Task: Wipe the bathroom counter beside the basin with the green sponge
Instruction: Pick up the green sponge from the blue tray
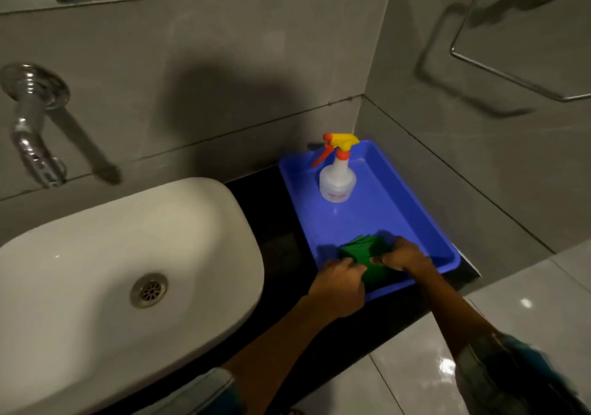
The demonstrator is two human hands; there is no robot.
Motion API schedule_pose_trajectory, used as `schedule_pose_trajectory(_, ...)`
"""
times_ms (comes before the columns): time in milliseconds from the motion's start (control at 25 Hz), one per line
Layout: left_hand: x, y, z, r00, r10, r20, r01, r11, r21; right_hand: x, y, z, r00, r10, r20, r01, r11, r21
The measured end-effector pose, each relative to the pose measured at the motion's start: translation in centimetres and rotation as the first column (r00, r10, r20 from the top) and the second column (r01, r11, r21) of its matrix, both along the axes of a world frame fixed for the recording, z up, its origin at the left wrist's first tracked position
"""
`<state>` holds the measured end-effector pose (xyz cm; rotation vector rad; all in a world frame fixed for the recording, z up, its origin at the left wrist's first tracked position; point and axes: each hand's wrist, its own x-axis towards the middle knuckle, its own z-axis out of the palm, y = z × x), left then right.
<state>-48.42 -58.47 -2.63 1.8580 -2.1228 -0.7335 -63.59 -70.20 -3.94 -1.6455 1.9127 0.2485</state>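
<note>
Both hands' grip on green sponge (364,256), left hand (339,283), right hand (404,256), inside blue tray (393,178)

I log the basin (121,264) at left on the counter (275,223), tap (32,127) on the wall behind it. Right of the basin, the tray (399,191) sits on the counter, in the wall corner. Spray bottle (337,181) stands upright in the tray's far end. Sponge (361,254) lies in the near end, between left hand (339,283) and right hand (403,254), both touching it.
</note>
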Motion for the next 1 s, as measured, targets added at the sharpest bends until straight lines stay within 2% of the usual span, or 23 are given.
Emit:
schedule_pose_trajectory(120,-1.8,-2.8,-1.7,1.0,0.012,0.027,-0.021,0.921,0.389,0.3,-0.3,-0.4,0.998,-0.066,0.018,0.066,0.997,0.044)
schedule_pose_trajectory(200,-2.5,-4.0,-2.1,0.991,0.111,-0.07,-0.062,0.866,0.497,0.5,-0.5,-0.5,0.983,-0.131,0.129,0.121,0.989,0.087)
schedule_pose_trajectory(280,-2.7,-4.1,-1.7,0.941,0.261,-0.214,-0.12,0.851,0.51,0.9,-0.1,0.1,0.92,-0.232,0.317,0.209,0.972,0.104)
schedule_pose_trajectory(360,-2.0,-3.1,-0.4,0.847,0.393,-0.357,-0.233,0.879,0.415,1.7,1.2,1.6,0.744,-0.351,0.569,0.301,0.936,0.184)
schedule_pose_trajectory(480,1.1,0.5,2.0,0.631,0.532,-0.565,-0.428,0.846,0.318,3.4,4.4,5.2,0.48,-0.383,0.789,0.291,0.918,0.268)
schedule_pose_trajectory(560,5.2,4.4,3.8,0.486,0.595,-0.641,-0.54,0.78,0.315,5.8,7.5,7.2,0.344,-0.377,0.86,0.222,0.923,0.315)
schedule_pose_trajectory(600,7.6,6.8,4.8,0.403,0.606,-0.685,-0.568,0.753,0.332,7.6,9.4,8.0,0.304,-0.378,0.875,0.168,0.925,0.341)
schedule_pose_trajectory(680,12.2,12.6,6.7,0.194,0.629,-0.753,-0.594,0.686,0.42,12.1,14.0,9.3,0.257,-0.373,0.892,0.013,0.924,0.383)
schedule_pose_trajectory(760,16.2,19.3,8.8,0.079,0.638,-0.766,-0.628,0.628,0.458,17.0,19.2,10.3,0.254,-0.319,0.913,-0.155,0.918,0.364)
schedule_pose_trajectory(840,19.2,26.3,10.2,-0.028,0.629,-0.777,-0.692,0.548,0.469,21.7,24.3,10.9,0.271,-0.183,0.945,-0.315,0.911,0.266)
schedule_pose_trajectory(920,22.5,34.1,10.5,-0.123,0.59,-0.798,-0.764,0.457,0.456,27.0,30.4,11.3,0.313,0.033,0.949,-0.458,0.881,0.12)
schedule_pose_trajectory(1000,26.3,42.0,9.4,-0.159,0.61,-0.776,-0.842,0.327,0.429,32.3,37.5,11.0,0.268,0.252,0.93,-0.579,0.813,-0.053)
